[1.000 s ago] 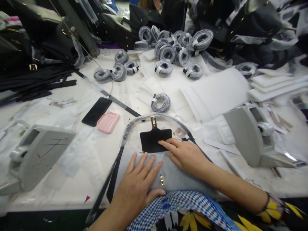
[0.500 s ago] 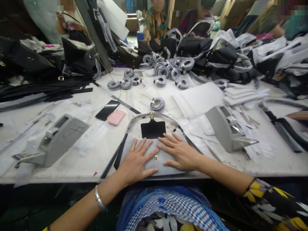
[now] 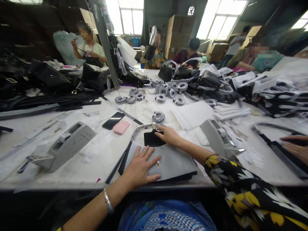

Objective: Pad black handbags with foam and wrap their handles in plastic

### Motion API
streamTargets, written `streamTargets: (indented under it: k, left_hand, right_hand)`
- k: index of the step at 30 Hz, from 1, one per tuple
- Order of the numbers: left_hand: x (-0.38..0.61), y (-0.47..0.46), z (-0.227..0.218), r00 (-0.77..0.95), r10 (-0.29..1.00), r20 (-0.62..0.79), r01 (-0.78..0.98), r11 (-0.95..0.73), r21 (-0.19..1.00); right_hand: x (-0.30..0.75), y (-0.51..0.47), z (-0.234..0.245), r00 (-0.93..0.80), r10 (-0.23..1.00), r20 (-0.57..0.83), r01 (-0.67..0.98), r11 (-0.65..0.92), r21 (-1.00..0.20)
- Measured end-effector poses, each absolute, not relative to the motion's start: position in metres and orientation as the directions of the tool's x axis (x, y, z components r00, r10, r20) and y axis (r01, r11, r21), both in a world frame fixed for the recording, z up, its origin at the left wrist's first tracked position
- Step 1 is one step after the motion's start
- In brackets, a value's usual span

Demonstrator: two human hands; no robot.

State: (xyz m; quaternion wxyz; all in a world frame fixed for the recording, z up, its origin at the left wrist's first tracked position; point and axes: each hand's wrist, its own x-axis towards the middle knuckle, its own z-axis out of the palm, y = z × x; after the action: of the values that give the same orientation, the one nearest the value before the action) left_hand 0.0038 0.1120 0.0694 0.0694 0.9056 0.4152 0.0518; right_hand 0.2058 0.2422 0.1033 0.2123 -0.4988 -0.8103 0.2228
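Note:
A black handbag (image 3: pixel 193 173) lies flat at the table's near edge, its front covered by a pale grey sheet (image 3: pixel 175 162) with a small metal fitting showing through. My left hand (image 3: pixel 141 166) rests flat on this sheet, fingers spread. Beyond the sheet, the bag's black flap (image 3: pixel 150 139) lies turned back, with a gold-coloured clasp (image 3: pixel 153 126) at its far end. My right hand (image 3: pixel 169 135) has thumb and fingers closed on the right side of the flap beside the clasp. The wrapped handle (image 3: pixel 138 131) arches around the flap.
Tape dispensers stand left (image 3: pixel 72 144) and right (image 3: pixel 214 136). A phone (image 3: pixel 113 120) and pink case (image 3: pixel 121 127) lie left of the bag. Wrapped strap coils (image 3: pixel 158 116), white sheets (image 3: pixel 192 114) and black bags (image 3: pixel 50 77) lie beyond. A co-worker's hand (image 3: pixel 295 146) is at right.
My right hand has lifted off the grey sheet and moved forward to the flap beside the clasp. My left hand stays spread on the sheet. The view has tilted up.

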Motion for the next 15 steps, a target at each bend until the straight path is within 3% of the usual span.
streamTargets:
  k: [3,8,10,15]
  left_hand:
    - [0.003,0.112,0.068,0.649,0.759,0.055,0.741,-0.647,0.179]
    - [0.003,0.111,0.067,0.648,0.75,0.131,0.72,-0.66,0.214]
    - [0.003,0.11,0.068,0.641,0.754,0.145,0.717,-0.656,0.238]
    - [0.004,0.108,0.068,0.629,0.76,0.162,0.719,-0.648,0.252]
  right_hand:
    - [0.202,0.238,0.108,-0.432,0.894,0.115,0.67,0.404,-0.623]
    - [0.225,0.182,0.114,-0.569,0.796,0.209,0.39,0.484,-0.783]
    - [0.232,0.163,0.112,-0.629,0.748,0.209,0.388,0.535,-0.751]
    - [0.239,0.15,0.09,-0.737,0.618,0.272,0.437,0.744,-0.506]
